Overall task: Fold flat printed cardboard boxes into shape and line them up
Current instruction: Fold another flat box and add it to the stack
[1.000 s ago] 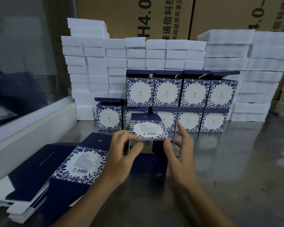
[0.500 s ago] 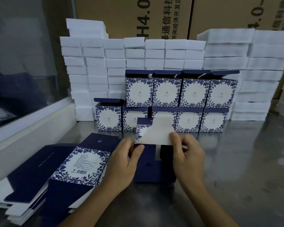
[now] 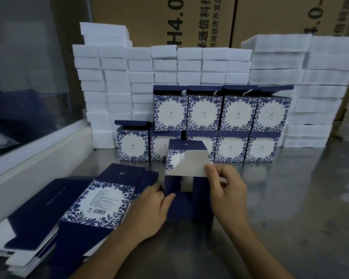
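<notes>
We hold a half-formed blue floral box (image 3: 186,178) on the steel table (image 3: 290,198), in front of the stacked finished boxes (image 3: 220,125). Our left hand (image 3: 149,208) grips its left wall; our right hand (image 3: 228,188) pinches the grey flap (image 3: 191,165). Flat boxes (image 3: 85,204) lie stacked at left.

box (image 3: 186,164): printed panel turned away, grey inside shown | right hand (image 3: 225,185): moved to flap edge

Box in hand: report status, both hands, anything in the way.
Left hand grips the half-folded box at its left wall. Right hand pinches the raised grey flap. Nine folded boxes lined up behind. Flat stack at left, not in the way.
</notes>
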